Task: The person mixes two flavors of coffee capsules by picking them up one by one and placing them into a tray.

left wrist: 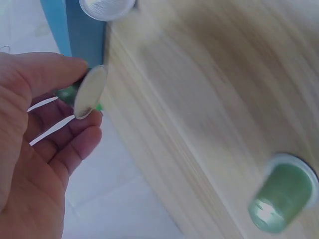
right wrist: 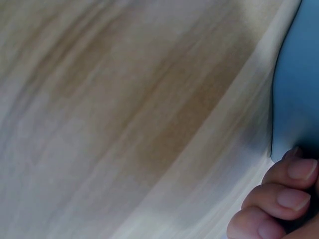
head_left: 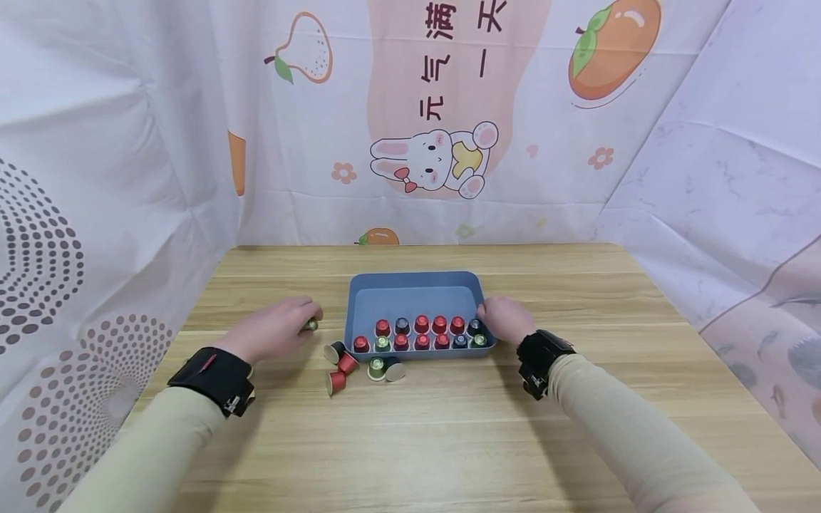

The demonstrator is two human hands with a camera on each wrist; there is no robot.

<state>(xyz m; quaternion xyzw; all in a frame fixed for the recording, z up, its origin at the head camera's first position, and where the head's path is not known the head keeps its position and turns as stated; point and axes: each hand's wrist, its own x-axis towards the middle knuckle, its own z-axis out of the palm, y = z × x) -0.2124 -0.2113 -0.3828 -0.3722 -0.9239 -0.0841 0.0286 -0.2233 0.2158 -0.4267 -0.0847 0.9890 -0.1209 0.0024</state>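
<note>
My left hand (head_left: 277, 330) pinches a green coffee capsule (left wrist: 91, 91) between thumb and fingers, left of the blue tray (head_left: 417, 293). In the left wrist view, the capsule's pale flat lid faces the camera. My right hand (head_left: 508, 319) grips the tray's right rim, its fingers (right wrist: 279, 201) curled against the blue side in the right wrist view. Red, dark blue and green capsules stand lid down in two rows along the tray's near side, among them a red capsule (head_left: 361, 344) at the left end and a green capsule (head_left: 478, 340) at the right.
Outside the tray's near left corner lie several loose capsules: a black capsule (head_left: 334, 352), red capsules (head_left: 336, 382), a green capsule (head_left: 376, 368) and a pale-lidded capsule (head_left: 395, 369). Another green capsule (left wrist: 284, 194) lies on the wooden table (head_left: 410, 442). Printed cloth surrounds the table.
</note>
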